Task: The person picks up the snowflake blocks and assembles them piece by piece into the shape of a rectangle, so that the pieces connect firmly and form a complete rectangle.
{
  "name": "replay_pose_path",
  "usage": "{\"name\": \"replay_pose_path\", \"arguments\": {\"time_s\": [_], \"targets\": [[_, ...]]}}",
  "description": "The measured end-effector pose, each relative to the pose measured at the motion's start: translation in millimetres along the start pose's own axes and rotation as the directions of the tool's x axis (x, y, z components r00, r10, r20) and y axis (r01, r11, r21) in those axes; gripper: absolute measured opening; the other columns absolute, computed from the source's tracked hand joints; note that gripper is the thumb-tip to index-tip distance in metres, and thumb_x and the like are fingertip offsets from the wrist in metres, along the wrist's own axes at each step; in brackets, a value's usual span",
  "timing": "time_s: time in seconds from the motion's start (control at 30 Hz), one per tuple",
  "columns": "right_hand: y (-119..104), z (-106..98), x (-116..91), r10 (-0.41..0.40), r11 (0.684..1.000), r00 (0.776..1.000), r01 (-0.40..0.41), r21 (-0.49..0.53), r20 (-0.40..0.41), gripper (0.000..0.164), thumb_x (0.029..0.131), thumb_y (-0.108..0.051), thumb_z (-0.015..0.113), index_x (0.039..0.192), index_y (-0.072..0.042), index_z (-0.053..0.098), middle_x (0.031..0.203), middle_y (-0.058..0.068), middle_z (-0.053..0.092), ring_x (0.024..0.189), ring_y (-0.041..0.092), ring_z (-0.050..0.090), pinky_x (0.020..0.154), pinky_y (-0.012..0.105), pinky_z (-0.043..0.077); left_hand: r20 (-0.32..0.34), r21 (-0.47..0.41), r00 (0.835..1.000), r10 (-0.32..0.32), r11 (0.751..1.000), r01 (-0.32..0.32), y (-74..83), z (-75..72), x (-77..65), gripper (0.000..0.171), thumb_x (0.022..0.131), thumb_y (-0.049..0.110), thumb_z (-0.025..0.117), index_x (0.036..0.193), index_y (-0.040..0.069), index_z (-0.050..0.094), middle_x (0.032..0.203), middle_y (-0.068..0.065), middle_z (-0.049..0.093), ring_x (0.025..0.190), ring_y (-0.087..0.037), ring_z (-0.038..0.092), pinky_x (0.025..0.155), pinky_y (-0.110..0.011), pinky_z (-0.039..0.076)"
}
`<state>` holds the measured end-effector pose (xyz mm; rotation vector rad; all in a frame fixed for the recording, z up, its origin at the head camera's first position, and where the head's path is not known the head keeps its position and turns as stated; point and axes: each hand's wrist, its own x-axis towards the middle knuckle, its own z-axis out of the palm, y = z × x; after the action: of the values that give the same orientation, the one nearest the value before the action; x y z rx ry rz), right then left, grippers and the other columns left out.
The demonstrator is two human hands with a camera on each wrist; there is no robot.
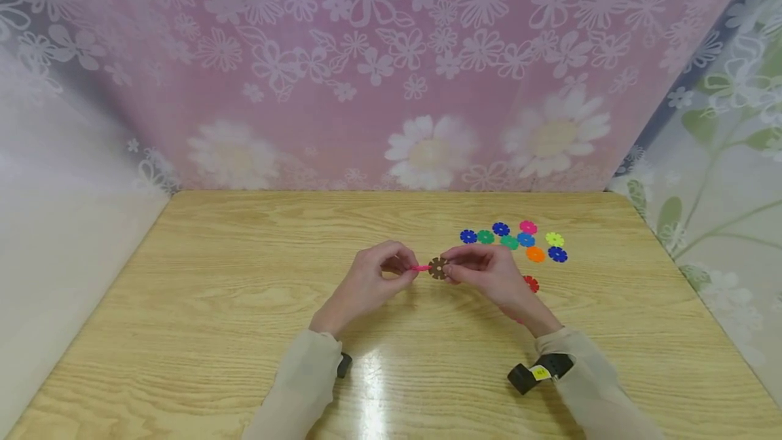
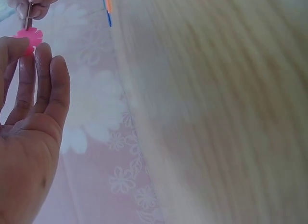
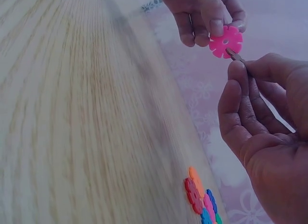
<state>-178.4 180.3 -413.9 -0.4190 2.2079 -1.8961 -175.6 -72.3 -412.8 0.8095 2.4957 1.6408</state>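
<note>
Between thumb and fingers my left hand (image 1: pixel 380 271) pinches a pink notched disc (image 3: pixel 226 42), a flat flower-shaped piece with a small centre hole. My right hand (image 1: pixel 489 276) pinches a brown notched disc (image 1: pixel 438 268) of the same kind. The two discs meet edge to edge, set crosswise: in the head view the pink one appears edge-on and the brown one face-on. In the right wrist view the brown disc's edge sits at a notch of the pink disc. Fingertips cover part of each disc.
Several loose notched discs lie on the wooden table (image 1: pixel 244 290) beyond my right hand, among them an orange disc (image 1: pixel 535 254), a yellow disc (image 1: pixel 554 240) and a blue disc (image 1: pixel 468 236). A red disc (image 1: pixel 533 284) is partly hidden by my right hand. A flowered curtain (image 1: pixel 342 127) hangs behind.
</note>
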Motion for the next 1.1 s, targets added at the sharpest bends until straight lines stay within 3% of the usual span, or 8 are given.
{"name": "replay_pose_path", "arguments": {"time_s": [0.33, 0.77, 1.1], "targets": [[0, 6, 4, -0.014, 0.997, 0.999, 0.011, 0.074, 0.037, 0.028, 0.094, 0.004, 0.068, 0.118, 0.017, 0.064, 0.100, -0.001, 0.077, 0.084, 0.011, 0.075, 0.078, 0.029, 0.063, -0.024, -0.032, 1.000, 0.020, 0.999, -0.021, 0.2, -5.8, -3.0, 0.010, 0.093, 0.004, 0.072, 0.099, 0.011, 0.073, 0.099, -0.002, 0.073, 0.091, -0.011, 0.073, 0.085, -0.029, 0.061], [2, 12, 5, -0.010, 0.989, 0.999, 0.004, 0.148, 0.038, 0.032, 0.093, 0.004, 0.069, 0.119, 0.020, 0.061, 0.099, -0.003, 0.078, 0.085, 0.012, 0.076, 0.079, 0.030, 0.063, -0.056, 0.027, 0.996, 0.073, 0.997, -0.071, -1.1, -8.2, -5.0, 0.007, 0.093, 0.003, 0.071, 0.098, 0.007, 0.075, 0.097, -0.003, 0.075, 0.089, -0.012, 0.073, 0.081, -0.028, 0.061], [3, 16, 5, 0.000, 0.993, 0.998, -0.008, 0.115, 0.070, 0.029, 0.093, 0.003, 0.070, 0.118, 0.018, 0.064, 0.097, -0.002, 0.079, 0.083, 0.013, 0.077, 0.077, 0.032, 0.063, -0.035, 0.056, 0.995, 0.092, 0.994, -0.089, -2.2, -9.1, -9.1, 0.006, 0.091, 0.002, 0.073, 0.096, 0.005, 0.076, 0.097, -0.003, 0.076, 0.088, -0.013, 0.073, 0.080, -0.029, 0.061]]}}
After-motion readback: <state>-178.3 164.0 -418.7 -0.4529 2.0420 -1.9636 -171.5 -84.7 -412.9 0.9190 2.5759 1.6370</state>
